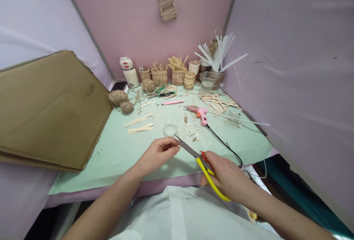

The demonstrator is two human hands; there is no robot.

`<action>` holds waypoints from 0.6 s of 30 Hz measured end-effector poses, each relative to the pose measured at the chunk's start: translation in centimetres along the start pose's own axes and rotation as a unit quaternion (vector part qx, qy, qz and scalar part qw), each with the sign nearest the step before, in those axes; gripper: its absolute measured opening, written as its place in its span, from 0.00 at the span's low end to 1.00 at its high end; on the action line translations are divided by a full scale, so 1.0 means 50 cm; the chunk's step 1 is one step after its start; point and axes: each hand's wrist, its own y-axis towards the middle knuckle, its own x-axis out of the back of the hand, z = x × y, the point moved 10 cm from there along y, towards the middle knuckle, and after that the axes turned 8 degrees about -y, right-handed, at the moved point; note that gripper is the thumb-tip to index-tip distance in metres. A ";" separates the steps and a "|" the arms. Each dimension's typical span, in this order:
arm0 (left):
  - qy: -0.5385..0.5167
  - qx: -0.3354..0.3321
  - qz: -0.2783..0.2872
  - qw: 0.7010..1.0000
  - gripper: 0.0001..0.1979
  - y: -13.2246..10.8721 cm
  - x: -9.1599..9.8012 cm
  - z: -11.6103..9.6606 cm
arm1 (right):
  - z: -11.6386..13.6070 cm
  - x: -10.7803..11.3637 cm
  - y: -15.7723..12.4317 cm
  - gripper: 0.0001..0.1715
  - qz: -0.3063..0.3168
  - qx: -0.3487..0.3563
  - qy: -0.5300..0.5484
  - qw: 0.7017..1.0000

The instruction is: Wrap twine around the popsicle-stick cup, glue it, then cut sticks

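Observation:
My right hand (225, 175) grips the yellow and red handles of a pair of scissors (193, 155); the grey blades point up and left toward my left hand (160, 152). That hand's fingers are pinched together right at the blade tips, and what they hold is too small to make out. Both hands hover above the front part of a pale green table (116, 151). A small clear round lid (170, 129) lies just beyond the scissor tips.
A pink glue gun (200, 113) with a black cord lies mid-table. Wooden sticks (139, 128), twine balls (118, 97), a pink pen (173, 102), stick-built cups (178, 75), a white bottle (129, 72) and a plastic cup (207, 82) crowd the back. Cardboard (49, 110) leans at left.

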 end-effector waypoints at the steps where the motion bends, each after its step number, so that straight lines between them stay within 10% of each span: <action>1: 0.000 -0.001 0.002 1.000 0.10 0.000 0.000 0.001 | 0.000 0.000 0.000 0.08 0.000 0.000 0.000 1.000; 18: 0.005 0.035 -0.018 0.999 0.12 -0.001 0.018 0.005 | -0.010 0.009 0.006 0.11 -0.006 -0.011 0.083 0.996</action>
